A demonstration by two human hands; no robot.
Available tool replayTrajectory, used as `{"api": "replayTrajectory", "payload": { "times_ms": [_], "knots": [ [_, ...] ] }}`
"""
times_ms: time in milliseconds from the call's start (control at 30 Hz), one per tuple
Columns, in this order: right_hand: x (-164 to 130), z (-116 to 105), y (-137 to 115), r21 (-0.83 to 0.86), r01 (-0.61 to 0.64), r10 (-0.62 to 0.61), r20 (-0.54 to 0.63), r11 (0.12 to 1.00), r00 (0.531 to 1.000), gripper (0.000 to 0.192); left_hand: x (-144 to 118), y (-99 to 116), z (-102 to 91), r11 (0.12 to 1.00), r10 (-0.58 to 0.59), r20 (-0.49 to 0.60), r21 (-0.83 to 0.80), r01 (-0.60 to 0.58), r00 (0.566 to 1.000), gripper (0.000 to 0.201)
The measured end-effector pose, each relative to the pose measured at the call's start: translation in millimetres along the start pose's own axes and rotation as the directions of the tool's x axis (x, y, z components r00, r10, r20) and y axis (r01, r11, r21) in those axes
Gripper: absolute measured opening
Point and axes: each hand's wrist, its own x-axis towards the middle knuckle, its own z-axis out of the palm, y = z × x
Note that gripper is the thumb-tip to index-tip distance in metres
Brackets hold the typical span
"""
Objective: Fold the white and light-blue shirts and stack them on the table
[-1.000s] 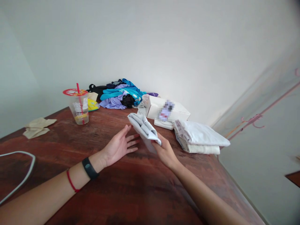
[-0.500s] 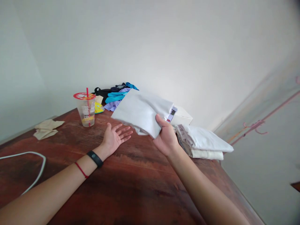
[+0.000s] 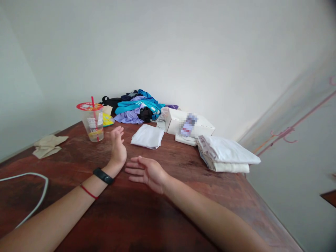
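Observation:
My left hand [image 3: 118, 147] is raised over the table with its fingers stretched up and nothing in it; a black band and a red cord circle the wrist. Close beside it, my right hand [image 3: 148, 173] is open too, palm turned inward and fingers pointing left. Beyond both hands a folded white cloth [image 3: 148, 136] lies flat on the dark wooden table [image 3: 126, 217], touched by neither. A stack of folded white and cream cloths [image 3: 228, 154] sits to the right.
A plastic cup [image 3: 93, 124] with a red straw stands at left, near a crumpled brown napkin [image 3: 49, 145] and a white cable [image 3: 46, 190]. Along the wall are a heap of clothes [image 3: 141, 106] and a white box [image 3: 174, 120]. A pink rack [image 3: 288, 131] leans at right.
My right hand has let go of the folded white cloth, which now lies on the table, and has moved left and nearer. My left hand has turned its fingers upward.

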Motion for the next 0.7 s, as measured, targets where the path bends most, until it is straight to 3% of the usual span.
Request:
{"api": "replayTrajectory", "payload": {
  "times_ms": [67, 133, 267, 333, 400, 467, 567, 700],
  "knots": [
    [-21.2, -11.4, 1.6, -0.088, 0.064, -0.059, 0.054, 0.994, 0.997, 0.032, -9.0, 4.7, 0.3, 0.996, 0.085, 0.143, 0.027, -0.089, 0.986, 0.038],
    [-43.4, -28.4, 1.4, -0.188, 0.056, -0.042, 0.076, 0.981, 0.996, 0.040, -19.5, 8.7, 1.1, 0.988, 0.134, 0.307, 0.036, -0.152, 0.942, 0.035],
    [-87.8, -72.7, 7.3, -0.366, 0.008, 0.025, 0.085, 0.931, 0.996, 0.050, -35.4, 9.9, 1.5, 0.968, 0.155, 0.618, 0.063, -0.244, 0.771, 0.030],
    [-107.2, -94.4, 9.1, -0.389, 0.028, 0.018, 0.114, 0.921, 0.993, 0.048, -39.6, 7.1, 1.3, 0.948, 0.154, 0.725, 0.085, -0.308, 0.672, 0.027],
    [-121.9, -112.9, 7.5, -0.333, 0.086, -0.053, 0.109, 0.939, 0.993, 0.044, -42.3, 3.9, 1.9, 0.926, 0.141, 0.786, 0.111, -0.362, 0.602, 0.026],
    [-130.8, -127.0, 2.7, -0.214, 0.178, -0.166, 0.076, 0.961, 0.983, 0.040, -45.1, 3.0, 3.9, 0.912, 0.120, 0.800, 0.146, -0.384, 0.588, 0.026],
    [-136.7, -140.1, -6.7, -0.077, 0.308, -0.303, 0.072, 0.948, 0.950, 0.038, -52.0, 8.4, 9.1, 0.905, 0.084, 0.792, 0.193, -0.378, 0.604, 0.027],
    [-140.2, -146.9, -13.7, -0.032, 0.344, -0.337, 0.128, 0.939, 0.933, 0.037, -66.1, 22.6, 15.6, 0.882, 0.052, 0.832, 0.222, -0.416, 0.552, 0.028]
  ]
}}
